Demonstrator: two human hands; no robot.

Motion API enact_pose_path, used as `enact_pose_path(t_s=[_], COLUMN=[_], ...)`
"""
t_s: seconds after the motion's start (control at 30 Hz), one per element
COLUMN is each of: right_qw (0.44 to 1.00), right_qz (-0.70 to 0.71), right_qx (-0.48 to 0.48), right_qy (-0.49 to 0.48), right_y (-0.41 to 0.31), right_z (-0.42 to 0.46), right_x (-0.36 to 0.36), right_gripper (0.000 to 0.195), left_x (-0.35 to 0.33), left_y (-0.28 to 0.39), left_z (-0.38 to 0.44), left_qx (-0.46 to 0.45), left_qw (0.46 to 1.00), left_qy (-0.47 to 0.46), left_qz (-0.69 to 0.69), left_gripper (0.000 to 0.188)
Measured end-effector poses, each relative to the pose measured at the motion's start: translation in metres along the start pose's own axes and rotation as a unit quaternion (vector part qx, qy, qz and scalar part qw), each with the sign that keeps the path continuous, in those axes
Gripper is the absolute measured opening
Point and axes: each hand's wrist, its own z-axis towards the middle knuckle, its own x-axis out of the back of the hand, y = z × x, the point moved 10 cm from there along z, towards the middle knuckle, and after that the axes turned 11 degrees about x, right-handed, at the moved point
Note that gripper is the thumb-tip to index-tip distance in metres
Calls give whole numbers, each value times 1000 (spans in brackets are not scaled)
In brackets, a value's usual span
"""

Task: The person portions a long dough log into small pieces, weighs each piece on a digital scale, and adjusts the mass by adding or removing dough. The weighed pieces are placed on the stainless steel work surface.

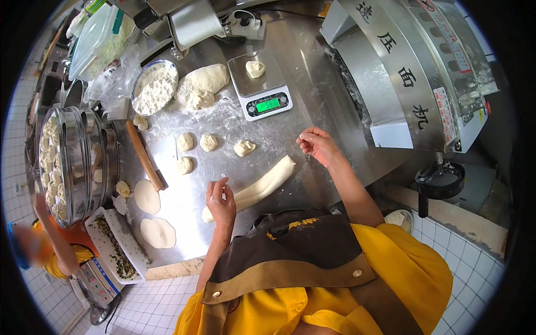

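My left hand (pixel 221 201) rests on or just over the lower left part of a long dough roll (pixel 266 183), its fingers curled; whether it grips the roll is hidden. My right hand (pixel 317 144) is raised beyond the roll's upper right end, fingers bent and fingertips close together; a small bit of dough may be at them. A digital kitchen scale (pixel 260 86) with a lit green display carries a dough piece (pixel 255 69). Small dough lumps (pixel 208 143) lie on the steel table (pixel 217 167), one of them (pixel 244 148) nearer the scale. A large dough mass (pixel 205 83) sits left of the scale.
A bowl of flour (pixel 154 88), a wooden rolling pin (pixel 143 155) and two flat dough rounds (pixel 158 233) are at the left. Beyond them stand metal steamers with filled buns (pixel 51 167), a tray of chopped greens (pixel 117 247) and another person (pixel 58 247). A dough-pressing machine (pixel 402 75) occupies the right.
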Motion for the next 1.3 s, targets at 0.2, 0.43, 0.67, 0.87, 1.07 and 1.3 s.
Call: enact_pose_path(t_s=[0.2, 0.43, 0.67, 0.87, 1.07, 1.3], right_qw=[999, 997, 998, 997, 987, 992], right_qz=[-20, -9, -14, -29, -107, -60], right_qx=[-13, -16, 8, 39, 32, 83], right_qy=[42, 72, 54, 60, 118, 73], right_y=[4, 8, 5, -2, -21, -52], right_z=[12, 14, 13, 12, 16, 56], right_x=[6, 9, 8, 7, 22, -1], right_gripper=[12, 16, 10, 8, 15, 12], left_x=[-1, -3, -2, -2, -2, -5], left_y=[0, -3, -4, -4, -5, -10], left_z=[7, 10, 8, 7, 7, 10], left_qx=[-4, 8, 13, 17, 24, 29], left_qw=[1000, 1000, 999, 999, 999, 998], left_qy=[7, 1, 1, -4, -8, -9], left_qz=[-20, -27, -35, -37, -47, -48], left_gripper=[24, 23, 22, 22, 22, 21])
